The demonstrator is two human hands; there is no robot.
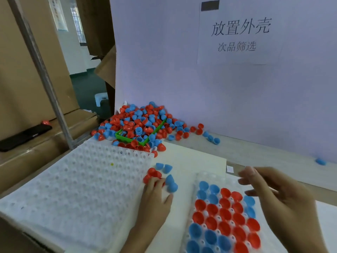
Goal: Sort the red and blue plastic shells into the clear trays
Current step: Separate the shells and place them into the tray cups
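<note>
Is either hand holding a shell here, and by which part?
The left hand rests its fingertips on loose red shells; a real grip cannot be told. The right hand is open and blurred, holding nothing visible.

Both hands [155,196] and forearms bare, no sleeves or gloves

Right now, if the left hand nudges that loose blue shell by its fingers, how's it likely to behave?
The blue shell looks like a thin hollow plastic dome, so it is probably very light and would skid on the smooth white sheet. Its rounded side suggests it may rock or roll away from the left hand. Probably stiff rather than floppy, since the heaped shells hold their form.
</note>
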